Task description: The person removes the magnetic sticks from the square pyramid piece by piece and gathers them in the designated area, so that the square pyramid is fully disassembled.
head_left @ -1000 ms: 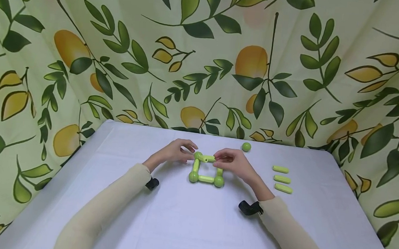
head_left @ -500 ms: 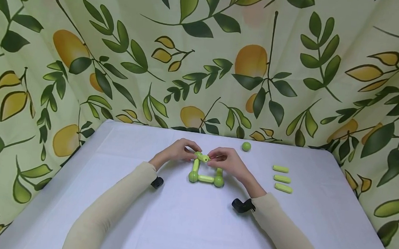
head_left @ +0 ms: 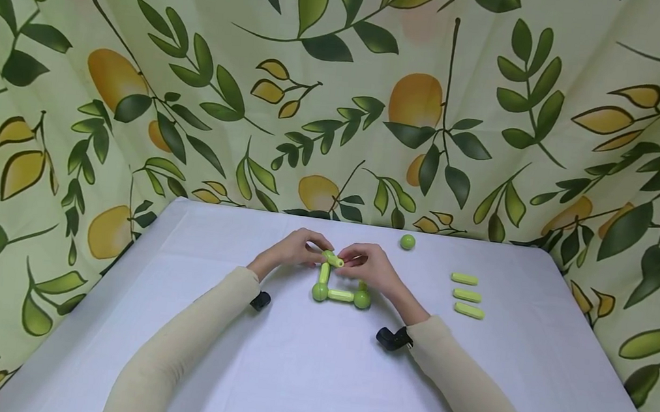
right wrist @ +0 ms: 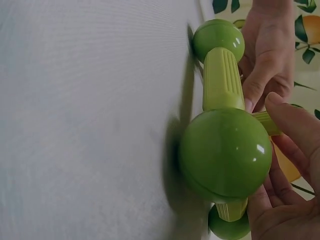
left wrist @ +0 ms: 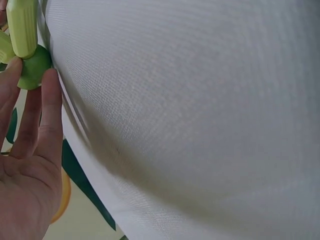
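Observation:
Both hands are at a square frame of light green ridged rods and darker green balls, whose front rod (head_left: 341,296) lies on the table. At its far left corner my left hand (head_left: 303,248) holds a green ball (left wrist: 36,70) between thumb and fingers. A loose-ended light green rod (head_left: 334,259) sticks up at a slant there, and my right hand (head_left: 372,266) pinches it, thumb on its side in the right wrist view. The front right ball (right wrist: 225,154) and front left ball (right wrist: 218,41) rest on the table. The right hand hides the far right corner in the head view.
A single green ball (head_left: 407,242) sits near the table's far edge. Three light green rods (head_left: 467,296) lie in a column to the right. The table wears a white cloth (head_left: 303,374), and a leaf-patterned curtain (head_left: 339,102) hangs behind it.
My left hand has moved slightly right onto the far left ball. My right hand has moved left to the slanted rod, which has turned toward the front.

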Action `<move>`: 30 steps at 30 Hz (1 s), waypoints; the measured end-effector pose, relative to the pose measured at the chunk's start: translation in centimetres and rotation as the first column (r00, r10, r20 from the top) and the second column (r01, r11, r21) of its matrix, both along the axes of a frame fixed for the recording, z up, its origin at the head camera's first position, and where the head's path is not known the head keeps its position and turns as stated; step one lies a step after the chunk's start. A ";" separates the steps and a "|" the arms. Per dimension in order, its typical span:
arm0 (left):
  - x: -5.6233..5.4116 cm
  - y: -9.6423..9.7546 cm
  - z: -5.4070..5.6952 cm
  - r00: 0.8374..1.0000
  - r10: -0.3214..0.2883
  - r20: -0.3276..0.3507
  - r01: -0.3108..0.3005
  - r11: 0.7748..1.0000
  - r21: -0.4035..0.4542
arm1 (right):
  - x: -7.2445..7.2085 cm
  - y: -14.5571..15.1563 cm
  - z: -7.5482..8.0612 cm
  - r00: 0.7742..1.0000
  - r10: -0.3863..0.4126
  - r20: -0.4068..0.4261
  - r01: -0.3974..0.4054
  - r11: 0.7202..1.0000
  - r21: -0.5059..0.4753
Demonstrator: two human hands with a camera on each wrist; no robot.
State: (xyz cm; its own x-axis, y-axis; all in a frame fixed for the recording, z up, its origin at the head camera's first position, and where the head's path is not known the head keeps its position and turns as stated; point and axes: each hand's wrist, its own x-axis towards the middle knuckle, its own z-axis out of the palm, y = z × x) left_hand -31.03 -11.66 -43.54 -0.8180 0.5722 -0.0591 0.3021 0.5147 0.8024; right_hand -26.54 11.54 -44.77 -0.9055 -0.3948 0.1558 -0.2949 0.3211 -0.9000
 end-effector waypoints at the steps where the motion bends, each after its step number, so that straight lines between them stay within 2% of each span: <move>1: 0.0 0.0 0.0 1.000 0.001 0.002 -0.001 1.000 0.000 | 0.0 -0.1 -0.1 1.000 -0.004 0.002 0.004 1.000 -0.007; 9: 0.2 0.1 0.2 1.000 0.013 0.011 -0.013 1.000 -0.006 | 0.1 -0.3 -0.3 0.999 -0.030 0.022 0.031 0.999 -0.015; 19: 0.2 0.1 0.4 1.000 0.009 0.021 -0.008 1.000 -0.018 | 0.0 -0.1 -0.4 0.998 -0.041 -0.039 0.039 0.998 -0.050; 30: 0.2 0.1 0.5 1.000 -0.002 0.000 0.002 1.000 -0.030 | 0.3 0.6 1.2 1.000 -0.027 0.004 0.028 0.998 -0.052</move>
State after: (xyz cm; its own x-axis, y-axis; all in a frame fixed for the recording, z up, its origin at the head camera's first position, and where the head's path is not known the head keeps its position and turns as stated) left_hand -30.86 -11.53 -43.06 -0.8167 0.5720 -0.0762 0.3032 0.5377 0.7867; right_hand -26.28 12.15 -43.54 -0.9165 -0.3612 0.1721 -0.2832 0.2817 -0.9167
